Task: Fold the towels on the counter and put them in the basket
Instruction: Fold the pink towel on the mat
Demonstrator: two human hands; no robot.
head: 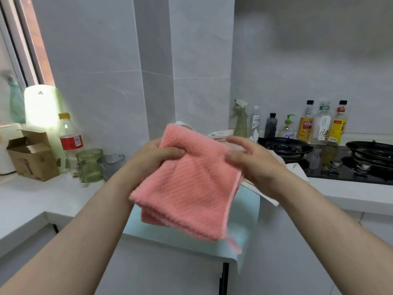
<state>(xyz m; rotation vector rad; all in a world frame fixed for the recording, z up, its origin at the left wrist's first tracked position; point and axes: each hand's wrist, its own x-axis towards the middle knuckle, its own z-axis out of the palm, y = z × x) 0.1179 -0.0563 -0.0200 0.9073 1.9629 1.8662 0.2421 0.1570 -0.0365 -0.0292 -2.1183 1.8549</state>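
while the soft pink waffle-weave towel (191,188) is already doubled into a thick, roughly square wad, it is not yet put away. we see it held up in the air, just above a flat pale blue towel (246,211) that drapes over the edge of the white stone counter (42,199).

the left hand (153,156) grips the wad's upper left corner, thumb curled over the top face and fingers tucked beneath. the right hand (255,162) is blurred, but its thumb lies on the right edge with the fingers behind, so we read it as a pinch on that edge.

we judge this towel's folding to be all but done, with perhaps one last tidy-up. the pale blue towel is spread flat rather than folded, and rumpled off-white cloths (296,168) lie behind the right hand near the black gas hob (348,162) — these seem to be waiting.

we cannot make out a basket, so we cannot tell whether anything has gone in.
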